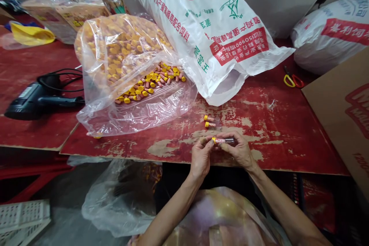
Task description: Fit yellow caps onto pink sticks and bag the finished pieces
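Yellow-capped clear tube (221, 140), one, held level over the counter's front edge, pinched between left hand (201, 157) and right hand (236, 150). Worn red counter (259, 123); two capped tubes (210, 121) lying just beyond; clear plastic bag (138, 117) of capped tubes.

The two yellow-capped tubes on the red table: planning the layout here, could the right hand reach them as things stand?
Probably yes. The tubes lie just ahead of the right hand, with only worn red tabletop between, though that hand shares another tube with the left hand and would likely release it first.
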Demonstrator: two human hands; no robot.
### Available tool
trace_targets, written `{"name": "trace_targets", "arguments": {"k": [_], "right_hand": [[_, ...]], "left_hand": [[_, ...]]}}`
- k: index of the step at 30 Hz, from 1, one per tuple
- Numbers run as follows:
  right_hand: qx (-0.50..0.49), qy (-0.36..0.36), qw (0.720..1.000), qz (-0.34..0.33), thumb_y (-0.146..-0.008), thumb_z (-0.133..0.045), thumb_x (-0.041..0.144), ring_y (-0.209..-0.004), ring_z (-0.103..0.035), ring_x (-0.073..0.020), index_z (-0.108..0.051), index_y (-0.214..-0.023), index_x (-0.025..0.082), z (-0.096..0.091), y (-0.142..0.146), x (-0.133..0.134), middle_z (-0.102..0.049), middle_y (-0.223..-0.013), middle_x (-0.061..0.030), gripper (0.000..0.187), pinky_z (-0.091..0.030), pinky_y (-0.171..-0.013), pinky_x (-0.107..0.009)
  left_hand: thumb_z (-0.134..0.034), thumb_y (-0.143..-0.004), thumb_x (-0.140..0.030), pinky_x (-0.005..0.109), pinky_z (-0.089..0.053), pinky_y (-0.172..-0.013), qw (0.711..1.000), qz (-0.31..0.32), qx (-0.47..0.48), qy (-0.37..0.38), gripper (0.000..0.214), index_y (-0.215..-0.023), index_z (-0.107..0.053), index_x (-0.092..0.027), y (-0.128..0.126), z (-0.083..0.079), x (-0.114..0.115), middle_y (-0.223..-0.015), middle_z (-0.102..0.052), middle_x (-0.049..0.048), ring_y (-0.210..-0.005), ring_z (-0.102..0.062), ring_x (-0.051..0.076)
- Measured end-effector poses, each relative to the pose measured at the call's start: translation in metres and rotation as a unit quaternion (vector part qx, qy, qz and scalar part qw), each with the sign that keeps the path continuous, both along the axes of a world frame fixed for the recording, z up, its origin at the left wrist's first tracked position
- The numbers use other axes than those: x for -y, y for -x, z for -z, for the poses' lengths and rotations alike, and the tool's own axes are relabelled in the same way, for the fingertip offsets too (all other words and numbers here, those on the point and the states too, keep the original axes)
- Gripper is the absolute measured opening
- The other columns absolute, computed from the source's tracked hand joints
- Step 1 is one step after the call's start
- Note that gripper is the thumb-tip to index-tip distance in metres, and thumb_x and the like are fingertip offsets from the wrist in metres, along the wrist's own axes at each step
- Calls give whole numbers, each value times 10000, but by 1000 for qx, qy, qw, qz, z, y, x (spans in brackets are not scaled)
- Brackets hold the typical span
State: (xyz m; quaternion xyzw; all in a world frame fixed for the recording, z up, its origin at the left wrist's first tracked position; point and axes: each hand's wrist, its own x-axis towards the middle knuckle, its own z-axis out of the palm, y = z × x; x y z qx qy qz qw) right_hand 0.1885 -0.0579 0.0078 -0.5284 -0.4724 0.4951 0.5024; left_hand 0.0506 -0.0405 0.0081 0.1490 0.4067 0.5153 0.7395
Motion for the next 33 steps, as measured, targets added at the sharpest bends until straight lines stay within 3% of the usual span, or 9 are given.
{"name": "trace_targets", "arguments": {"k": [6,9,14,18,22,25,28,31,33], "right_hand": [[247,-54,967,-27,-811,-618,342,-819,-615,-182,-628,-908,209,9,2,1,-659,-885,-45,165,-493,-744,-306],[284,-55,956,-40,-843,-567,371,-812,-616,-186,-626,-893,209,4,-6,7,-659,-884,-47,179,-485,-742,-301],[422,7,895,-142,-846,-483,435,-718,-621,-206,-613,-863,225,-7,-32,-1,-657,-796,-50,248,-460,-618,-295],[535,-15,831,-152,-791,-422,430,-562,-566,-206,-494,-678,227,5,-38,-14,-605,-677,-64,244,-383,-507,-304],[522,-57,837,-158,-813,-393,445,-556,-535,-194,-418,-641,241,13,-33,-14,-571,-674,-60,268,-386,-514,-308],[485,-8,858,-167,-816,-429,503,-535,-528,-190,-459,-640,245,9,-41,-15,-559,-624,-37,313,-402,-512,-302],[441,77,892,-70,-805,-448,584,-621,-595,-216,-579,-766,247,5,-58,-28,-638,-708,-40,364,-451,-554,-311],[398,79,911,69,-822,-410,596,-768,-634,-243,-614,-945,240,9,-67,-56,-689,-883,-58,428,-484,-659,-342],[377,50,921,82,-814,-438,591,-847,-633,-252,-618,-1014,230,16,-61,-77,-691,-970,-68,450,-486,-735,-364]], "left_hand": [[-723,-705,-344,260,-483,-790,996,50,-62,-48,309,-959,-720,-168,-3,14,15,-912,-710,63,-813,-639,157],[-627,-763,-289,294,-479,-813,986,104,-106,-77,238,-959,-720,-191,-5,16,18,-878,-713,51,-806,-642,177],[-513,-762,-156,322,-471,-829,898,191,-313,-245,277,-918,-732,-220,-6,9,12,-876,-709,51,-849,-627,212],[-497,-781,-141,303,-466,-768,852,132,-417,-289,280,-932,-724,-206,12,0,-3,-847,-700,63,-786,-621,202],[-511,-807,-152,288,-445,-738,834,-22,-471,-287,216,-862,-711,-212,58,-6,-50,-813,-688,55,-760,-617,187],[-517,-808,-145,281,-442,-734,757,-121,-589,-255,187,-857,-692,-190,110,-7,-108,-821,-669,62,-772,-608,184],[-443,-822,-100,308,-441,-792,624,-134,-749,-181,245,-919,-665,-131,167,-8,-162,-924,-644,119,-856,-595,212],[-390,-810,-59,362,-409,-886,572,-121,-795,-159,319,-1008,-638,-97,212,-6,-198,-1080,-610,179,-1016,-557,266],[-394,-816,-73,373,-389,-921,547,-85,-815,-169,313,-1014,-634,-106,228,-5,-214,-1127,-600,186,-1080,-530,282]]}}
